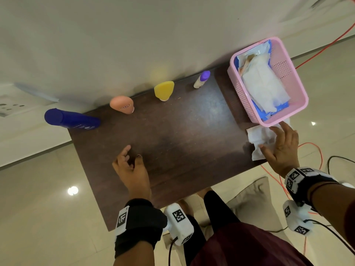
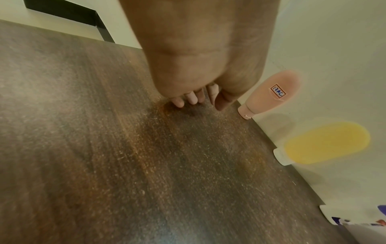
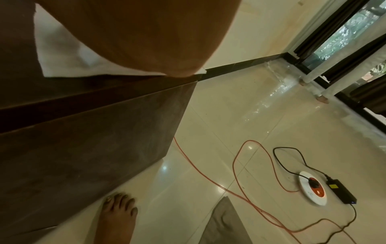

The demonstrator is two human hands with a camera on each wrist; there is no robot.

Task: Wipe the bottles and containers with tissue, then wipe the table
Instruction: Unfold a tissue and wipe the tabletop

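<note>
Dark brown wood-grain desk (image 1: 172, 131) fills the middle of the head view, its top speckled with pale dust in the left wrist view. At the lower right edge of that left wrist view a white bottle with a purple cap (image 1: 202, 79) is cut off, its label unreadable. In the right wrist view the palm blocks the fingers, so their grip cannot be told there.

The left hand (image 1: 130, 166) hovers low over the lower left part of the desk, fingers loosely curled and holding nothing. The right hand (image 1: 282, 148) lies with fingers spread and nearly straight on a crumpled white tissue (image 1: 257, 139) at the desk's right corner, pressing it flat, its fingertips just beside a pink perforated plastic basket (image 1: 288, 73) holding more white tissue in a blue wrapper.

Along the far edge against the wall stand a dark blue cylindrical bottle (image 1: 71, 119), a peach inverted tube (image 1: 122, 104) and a yellow inverted tube (image 1: 164, 90), well apart from each other. The broad middle of the desk lies between them and both hands. The tissue overhangs the right edge slightly.
</note>
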